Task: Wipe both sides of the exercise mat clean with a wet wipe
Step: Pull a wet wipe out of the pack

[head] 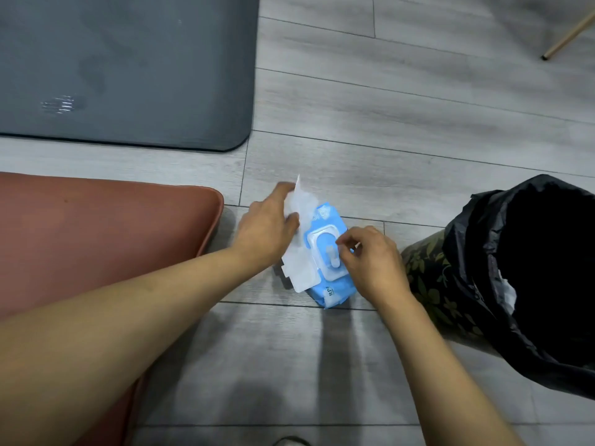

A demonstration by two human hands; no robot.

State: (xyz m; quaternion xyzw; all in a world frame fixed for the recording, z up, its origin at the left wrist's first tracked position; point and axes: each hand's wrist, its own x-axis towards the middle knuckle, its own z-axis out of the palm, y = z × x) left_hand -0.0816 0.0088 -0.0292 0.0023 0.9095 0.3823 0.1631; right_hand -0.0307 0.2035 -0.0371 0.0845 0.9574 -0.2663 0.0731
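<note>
Your left hand [269, 225] pinches 1 white wet wipe [297, 252] above the blue wipe pack [325, 286] on the floor [354, 140]. Your right hand [370, 255] rests on the pack's lid [325, 252], fingers curled at it. The grey exercise mat [128, 69] lies flat at upper left, well apart.

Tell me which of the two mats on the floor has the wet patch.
The dark grey exercise mat, farther from the person, shows a shiny wet patch near its left side. The reddish-brown mat under the left forearm shows none.
</note>
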